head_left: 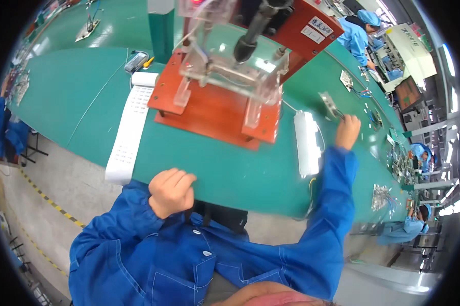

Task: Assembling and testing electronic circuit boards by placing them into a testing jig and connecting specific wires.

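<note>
At the right of the green bench, my right hand (348,131) pinches the dark wires at the near end of a small, pale circuit board (329,103). The board is blurred and tilted, so its details are unclear. My left hand (172,193) is curled into a loose fist at the bench's front edge, with nothing showing in it. Between and beyond my hands stands a red press fixture (204,115) with a clear plastic plate (230,76) and a dark plunger (245,48) above its base.
A white power strip (306,145) lies between the fixture and my right arm. A long printed label strip (129,127) hangs over the front edge at left, near a small grey device (136,62). Wired boards (380,196) lie farther right, where people in light blue work.
</note>
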`<action>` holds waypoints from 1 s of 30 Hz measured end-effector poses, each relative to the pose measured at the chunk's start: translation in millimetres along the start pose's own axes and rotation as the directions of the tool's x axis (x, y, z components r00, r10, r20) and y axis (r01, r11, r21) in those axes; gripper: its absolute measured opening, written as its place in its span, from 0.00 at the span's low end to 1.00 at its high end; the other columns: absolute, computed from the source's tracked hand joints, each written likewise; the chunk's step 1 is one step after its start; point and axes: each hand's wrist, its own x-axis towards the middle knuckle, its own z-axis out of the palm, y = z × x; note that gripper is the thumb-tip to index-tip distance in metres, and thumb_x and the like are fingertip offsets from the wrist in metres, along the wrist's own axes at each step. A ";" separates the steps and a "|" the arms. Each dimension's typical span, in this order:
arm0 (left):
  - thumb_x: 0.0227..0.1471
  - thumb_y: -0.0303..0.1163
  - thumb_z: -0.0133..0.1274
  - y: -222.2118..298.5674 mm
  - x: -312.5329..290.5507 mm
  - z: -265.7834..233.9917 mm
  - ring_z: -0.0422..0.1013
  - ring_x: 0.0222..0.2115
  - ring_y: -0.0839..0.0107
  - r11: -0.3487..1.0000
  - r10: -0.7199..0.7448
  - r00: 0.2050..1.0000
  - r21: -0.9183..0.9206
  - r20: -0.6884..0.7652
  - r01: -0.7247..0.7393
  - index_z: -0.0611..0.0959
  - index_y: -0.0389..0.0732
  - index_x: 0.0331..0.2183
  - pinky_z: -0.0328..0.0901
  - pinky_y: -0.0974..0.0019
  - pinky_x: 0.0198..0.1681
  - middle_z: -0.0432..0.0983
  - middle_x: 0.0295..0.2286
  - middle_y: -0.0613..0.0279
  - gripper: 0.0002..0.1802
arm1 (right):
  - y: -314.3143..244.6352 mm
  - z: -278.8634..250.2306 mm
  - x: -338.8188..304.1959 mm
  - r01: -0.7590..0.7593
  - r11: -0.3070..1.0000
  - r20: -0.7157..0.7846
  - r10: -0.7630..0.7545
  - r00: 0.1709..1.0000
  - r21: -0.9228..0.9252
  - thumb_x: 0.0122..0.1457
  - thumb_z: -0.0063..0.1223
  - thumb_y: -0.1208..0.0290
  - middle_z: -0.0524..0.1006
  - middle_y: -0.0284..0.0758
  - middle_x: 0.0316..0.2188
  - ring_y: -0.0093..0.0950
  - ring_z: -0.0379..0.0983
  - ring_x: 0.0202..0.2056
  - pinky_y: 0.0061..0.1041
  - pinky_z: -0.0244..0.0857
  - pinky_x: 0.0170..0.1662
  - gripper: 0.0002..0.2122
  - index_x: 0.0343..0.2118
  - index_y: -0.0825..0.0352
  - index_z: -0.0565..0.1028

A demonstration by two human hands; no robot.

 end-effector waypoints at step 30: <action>0.33 0.36 0.63 4.2 98.6 -108.6 0.69 0.44 0.49 0.789 0.610 0.748 -0.287 0.263 -0.542 0.74 0.32 0.46 0.64 0.55 0.50 0.70 0.40 0.48 0.35 | -347.6 -210.8 -62.8 -0.035 0.602 0.282 -0.321 0.904 0.797 0.53 0.62 0.70 0.78 0.44 0.44 0.45 0.77 0.42 0.41 0.72 0.44 0.21 0.51 0.65 0.73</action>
